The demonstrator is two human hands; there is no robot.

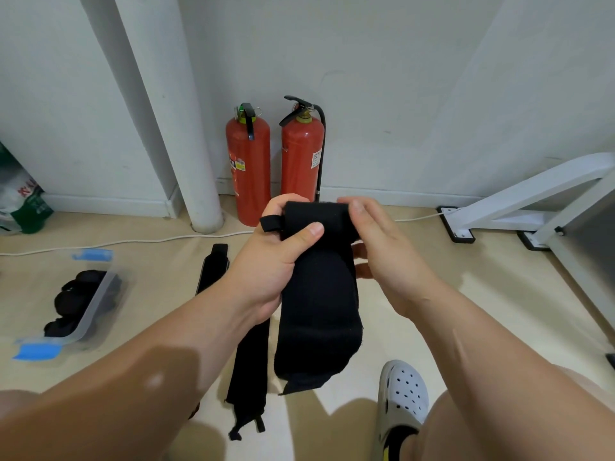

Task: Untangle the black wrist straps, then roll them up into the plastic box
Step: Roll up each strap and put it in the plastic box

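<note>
A wide black wrist strap (317, 304) hangs in front of me, its top end rolled over. My left hand (273, 261) grips that rolled top, thumb across the front, with the strap's small loop sticking out by the knuckles. My right hand (382, 251) holds the roll's right side, thumb on top and fingers behind the fabric. The strap's free end dangles near the floor. A second black strap (248, 367) lies flat on the floor beneath my left forearm. The clear plastic box (90, 304) sits on the floor at left with several rolled black straps inside.
Two red fire extinguishers (248, 161) stand against the wall behind my hands, beside a white pipe (173, 111). A white cable (126, 242) runs along the floor. A white metal frame (532, 201) stands at right. My shoe (402, 400) is at bottom right.
</note>
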